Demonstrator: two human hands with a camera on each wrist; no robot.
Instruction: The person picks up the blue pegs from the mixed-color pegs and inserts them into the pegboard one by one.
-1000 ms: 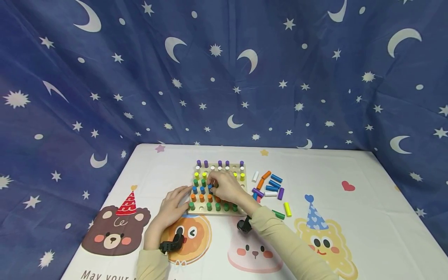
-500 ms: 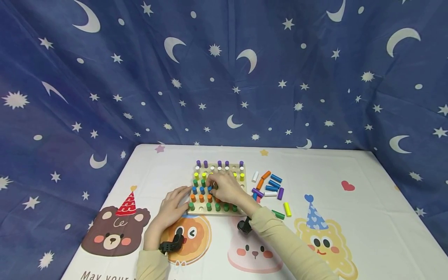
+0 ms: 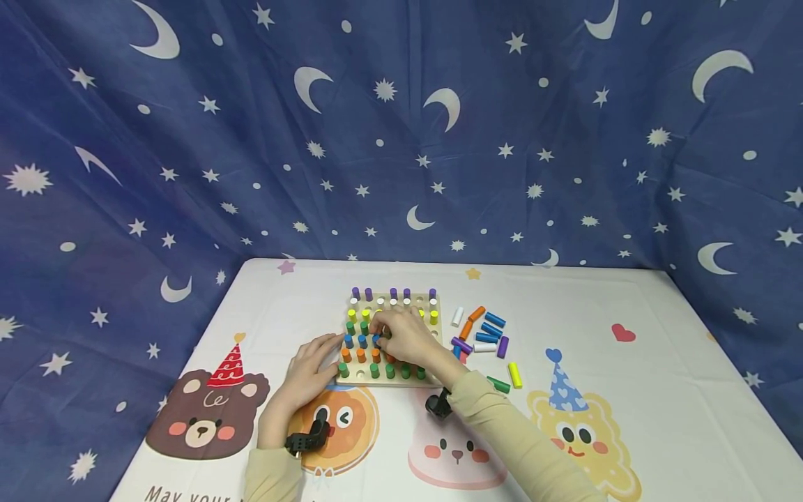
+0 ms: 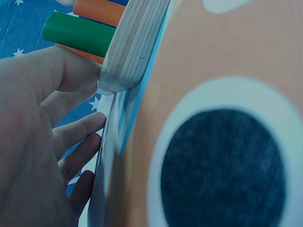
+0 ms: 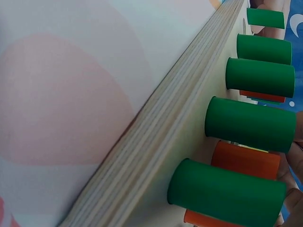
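A wooden pegboard [image 3: 360, 382] lies on the table, with rows of coloured pegs upright in its holes. My right hand [image 3: 409, 340] reaches over its middle, and the fingertips pinch a blue peg [image 3: 376, 341] in the blue row. That hand hides several pegs and holes behind it. At the board's left edge rests my left hand [image 3: 307, 373]. In the left wrist view its thumb touches the board's corner beside a green peg [image 4: 80, 34], while the other fingers extend along the side. Green pegs [image 5: 225, 194] of the front row fill the right wrist view, with fingers partly visible behind them.
Loose pegs lie right of the board, among them blue pegs [image 3: 487, 337], a yellow peg [image 3: 515, 375], a green peg [image 3: 498, 384] and a white peg [image 3: 459, 316]. A printed white cloth [image 3: 564, 314] covers the table. A blue starry curtain [image 3: 376, 230] stands behind.
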